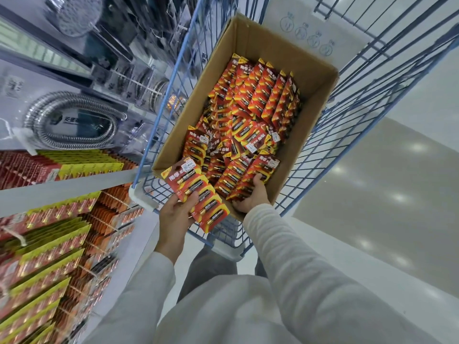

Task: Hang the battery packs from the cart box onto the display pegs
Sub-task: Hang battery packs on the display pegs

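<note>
A glossy pale floor (432,108) with a wide grey-beige band (385,182) shows bright spots of reflected light. At left, a grey shelf rail (62,187) runs under packaged shower hoses (72,120).

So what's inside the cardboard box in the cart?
The cardboard box holds red-and-yellow battery packs: upright rows at the far end, a loose jumble nearer. The right hand reaches in, gripping some by the near wall. The box floor is covered by packs, so unseen.
</note>
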`<state>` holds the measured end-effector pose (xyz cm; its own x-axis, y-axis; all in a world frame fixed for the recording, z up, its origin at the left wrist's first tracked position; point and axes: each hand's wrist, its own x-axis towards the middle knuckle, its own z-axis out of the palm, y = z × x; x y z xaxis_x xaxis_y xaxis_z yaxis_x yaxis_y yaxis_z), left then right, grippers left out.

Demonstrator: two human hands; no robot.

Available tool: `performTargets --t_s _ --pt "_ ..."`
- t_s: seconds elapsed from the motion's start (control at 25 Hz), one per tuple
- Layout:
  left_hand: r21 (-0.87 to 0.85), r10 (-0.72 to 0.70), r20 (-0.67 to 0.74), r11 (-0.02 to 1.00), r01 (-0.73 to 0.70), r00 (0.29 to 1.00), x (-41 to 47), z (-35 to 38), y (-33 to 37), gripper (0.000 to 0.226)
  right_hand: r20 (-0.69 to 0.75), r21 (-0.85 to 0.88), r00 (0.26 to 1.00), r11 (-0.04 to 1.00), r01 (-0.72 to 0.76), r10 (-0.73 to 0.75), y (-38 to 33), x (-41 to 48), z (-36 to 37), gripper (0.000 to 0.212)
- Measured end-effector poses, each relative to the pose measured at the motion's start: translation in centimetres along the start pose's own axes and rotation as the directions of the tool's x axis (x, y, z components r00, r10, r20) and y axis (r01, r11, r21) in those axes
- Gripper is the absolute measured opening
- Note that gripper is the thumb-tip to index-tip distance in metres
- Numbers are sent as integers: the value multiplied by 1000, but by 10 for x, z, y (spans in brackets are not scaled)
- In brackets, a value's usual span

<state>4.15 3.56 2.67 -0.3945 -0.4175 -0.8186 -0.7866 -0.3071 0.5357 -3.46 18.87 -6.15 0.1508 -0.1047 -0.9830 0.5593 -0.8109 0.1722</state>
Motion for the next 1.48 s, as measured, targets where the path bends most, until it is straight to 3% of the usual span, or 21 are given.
performTargets --t_s 0.2,0.4,0.52,0.72,0.84,1.0,1.12,1.2,1.28,1.48 --pt "28 -4 4 1000 4 1000 5 2 -1 18 -69 39 997 999 -30 32 3 1 8 81" --pt "9 -13 -22 1000 13 1000 6 -1 -3 30 -85 63 994 996 71 -65 13 -9 8 48" --pt "-11 -19 -4 1000 19 1000 6 -4 2 27 15 83 990 987 139 -141 20 -17 -7 42" --pt "-95 2 32 995 1 999 -5 -8 15 19 205 -12 959 979 201 -195 5 -33 -26 51" --pt "-182 57 5 982 -55 998 -25 -13 22 20 352 -149 912 949 277 -211 -5 -54 -36 53" --pt "-318 81 -18 944 -82 997 -65 -22 20 27 552 -416 814 787 456 -180 -14 -92 -48 59" --pt "-403 155 -18 903 -149 988 -103 -36 13 31 686 -541 719 581 607 -113 -12 -134 -53 63" --pt "-462 194 -54 865 -197 980 -125 -49 8 32 775 -568 632 411 712 -24 -6 -162 -56 69" --pt "-534 223 -91 812 -237 971 -144 -62 6 35 825 -555 558 312 771 87 3 -191 -54 71" --pt "-687 279 -204 642 -340 938 -192 -111 -8 51 844 -494 402 221 841 356 58 -251 -48 64"
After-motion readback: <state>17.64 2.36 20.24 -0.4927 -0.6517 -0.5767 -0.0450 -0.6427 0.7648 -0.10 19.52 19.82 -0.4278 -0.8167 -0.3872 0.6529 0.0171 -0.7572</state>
